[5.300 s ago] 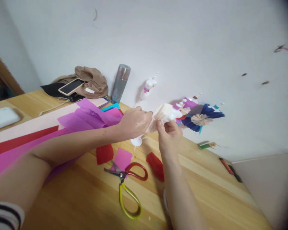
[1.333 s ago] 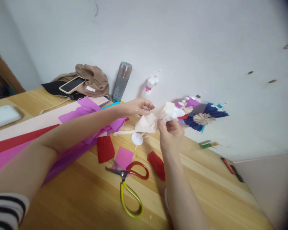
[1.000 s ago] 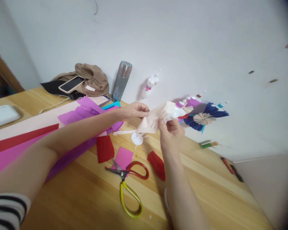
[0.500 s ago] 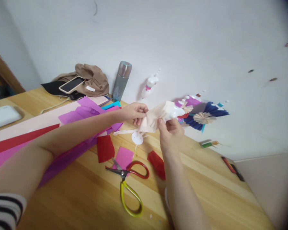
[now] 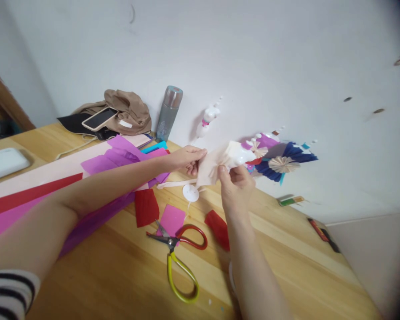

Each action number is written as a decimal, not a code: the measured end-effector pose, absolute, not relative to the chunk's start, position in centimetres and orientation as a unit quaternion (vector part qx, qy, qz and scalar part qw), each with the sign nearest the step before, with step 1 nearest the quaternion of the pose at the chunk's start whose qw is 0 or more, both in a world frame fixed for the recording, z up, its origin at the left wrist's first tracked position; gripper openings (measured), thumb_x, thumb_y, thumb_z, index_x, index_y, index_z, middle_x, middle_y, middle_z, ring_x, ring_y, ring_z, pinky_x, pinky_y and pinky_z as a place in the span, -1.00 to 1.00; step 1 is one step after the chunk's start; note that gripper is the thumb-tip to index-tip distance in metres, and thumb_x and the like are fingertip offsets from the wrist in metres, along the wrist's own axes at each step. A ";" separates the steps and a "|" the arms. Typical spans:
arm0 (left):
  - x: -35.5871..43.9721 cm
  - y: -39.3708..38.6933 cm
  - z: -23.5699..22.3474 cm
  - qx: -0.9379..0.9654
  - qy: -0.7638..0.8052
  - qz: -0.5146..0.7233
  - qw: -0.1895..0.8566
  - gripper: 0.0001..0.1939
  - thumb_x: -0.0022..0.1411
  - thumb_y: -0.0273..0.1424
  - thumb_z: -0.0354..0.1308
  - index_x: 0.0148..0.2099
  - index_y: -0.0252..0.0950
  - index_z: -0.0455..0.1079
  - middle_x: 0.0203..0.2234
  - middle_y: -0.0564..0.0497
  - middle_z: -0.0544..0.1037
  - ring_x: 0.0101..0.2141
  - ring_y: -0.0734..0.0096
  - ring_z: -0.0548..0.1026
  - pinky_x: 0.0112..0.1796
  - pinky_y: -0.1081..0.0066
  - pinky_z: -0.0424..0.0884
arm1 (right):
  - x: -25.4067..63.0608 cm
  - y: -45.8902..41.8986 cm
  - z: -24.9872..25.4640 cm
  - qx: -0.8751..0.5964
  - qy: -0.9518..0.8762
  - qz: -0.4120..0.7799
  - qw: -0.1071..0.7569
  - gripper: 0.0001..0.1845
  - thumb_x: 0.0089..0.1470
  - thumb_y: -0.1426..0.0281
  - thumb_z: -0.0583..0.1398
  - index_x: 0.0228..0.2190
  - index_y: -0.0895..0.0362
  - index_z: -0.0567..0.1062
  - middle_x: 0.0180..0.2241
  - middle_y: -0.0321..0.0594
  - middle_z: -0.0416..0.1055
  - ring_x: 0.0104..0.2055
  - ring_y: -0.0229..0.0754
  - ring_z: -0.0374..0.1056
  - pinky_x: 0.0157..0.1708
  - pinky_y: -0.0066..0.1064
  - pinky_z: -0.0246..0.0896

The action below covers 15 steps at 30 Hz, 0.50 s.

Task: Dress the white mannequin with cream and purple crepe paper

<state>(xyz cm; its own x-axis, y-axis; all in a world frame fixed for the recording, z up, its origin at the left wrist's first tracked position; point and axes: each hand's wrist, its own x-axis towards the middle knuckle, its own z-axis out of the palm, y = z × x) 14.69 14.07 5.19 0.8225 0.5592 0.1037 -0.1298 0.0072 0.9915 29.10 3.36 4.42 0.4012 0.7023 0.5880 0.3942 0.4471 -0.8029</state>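
Observation:
A piece of cream crepe paper (image 5: 207,170) is held up over the table, gathered into folds toward its right end. My left hand (image 5: 190,158) is closed at the paper's left edge, thumb and forefinger pinching it. With thumb and bent fingers, my right hand (image 5: 236,180) grips the gathered part of the paper from below. Just behind the right hand is a glossy white figure (image 5: 244,154), partly covered by the paper. Beneath the paper a white disc (image 5: 190,193) with a string lies on the wood.
Scissors (image 5: 171,242) with red and yellow handles lie spread in front, by red paper (image 5: 146,208) and pink paper (image 5: 172,218). Purple paper sheets (image 5: 111,155) cover the left. A flask (image 5: 170,113) and brown cap (image 5: 130,111) stand by the wall; decorated figures (image 5: 286,160) sit right.
My left hand has opened out slightly along the paper's left edge, its thumb now straighter. The paper's left part looks flatter. My right hand has barely moved.

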 end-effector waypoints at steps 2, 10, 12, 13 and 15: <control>15.2 14.2 5.4 0.678 0.179 0.254 0.666 -0.52 0.47 -0.22 -0.03 -0.49 -0.35 0.28 -0.74 0.05 0.37 -0.72 0.59 0.29 -0.63 0.56 0.17 | 29.1 3.4 4.4 -0.513 -0.534 0.114 0.663 -0.81 -0.02 0.24 0.30 -0.41 0.06 0.45 -0.38 -0.22 0.52 -0.29 -0.10 0.45 -0.20 -0.18 0.37; 15.8 13.0 6.7 0.768 0.260 0.364 0.459 -0.82 0.19 -0.45 0.17 -0.46 -0.33 0.31 -0.66 0.16 0.31 -0.59 0.58 0.28 -0.51 0.54 0.16 | 29.1 3.4 4.4 -0.515 -0.530 0.112 0.665 -0.79 -0.02 0.21 0.31 -0.40 0.08 0.47 -0.35 -0.19 0.55 -0.27 -0.09 0.46 -0.20 -0.19 0.37; 15.6 12.7 6.8 0.760 0.274 0.419 0.414 -0.91 0.10 -0.47 0.21 -0.42 -0.33 0.35 -0.60 0.14 0.36 -0.53 0.57 0.31 -0.46 0.54 0.20 | 29.0 3.4 4.4 -0.512 -0.531 0.111 0.665 -0.80 -0.02 0.23 0.30 -0.39 0.08 0.48 -0.35 -0.20 0.55 -0.27 -0.09 0.46 -0.20 -0.19 0.37; 15.6 12.6 6.9 0.758 0.272 0.437 0.400 -0.93 0.07 -0.48 0.22 -0.40 -0.33 0.37 -0.57 0.13 0.39 -0.51 0.57 0.32 -0.44 0.54 0.22 | 29.0 3.4 4.4 -0.511 -0.533 0.111 0.665 -0.81 -0.02 0.23 0.30 -0.39 0.08 0.48 -0.35 -0.20 0.55 -0.26 -0.09 0.47 -0.19 -0.19 0.37; 15.6 12.4 7.2 0.756 0.262 0.454 0.391 -0.92 0.03 -0.52 0.22 -0.36 -0.33 0.39 -0.54 0.12 0.41 -0.47 0.55 0.35 -0.41 0.54 0.24 | 28.9 3.5 4.4 -0.508 -0.536 0.108 0.666 -0.81 -0.02 0.24 0.30 -0.40 0.08 0.47 -0.36 -0.21 0.53 -0.24 -0.08 0.47 -0.19 -0.18 0.37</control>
<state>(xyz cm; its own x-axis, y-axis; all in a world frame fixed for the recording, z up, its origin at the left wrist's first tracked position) 15.59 12.38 7.17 0.4501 0.7516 0.4821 0.0413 -0.5568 0.8296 28.94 3.46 4.42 0.4028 0.6878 0.6038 0.3998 0.4612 -0.7921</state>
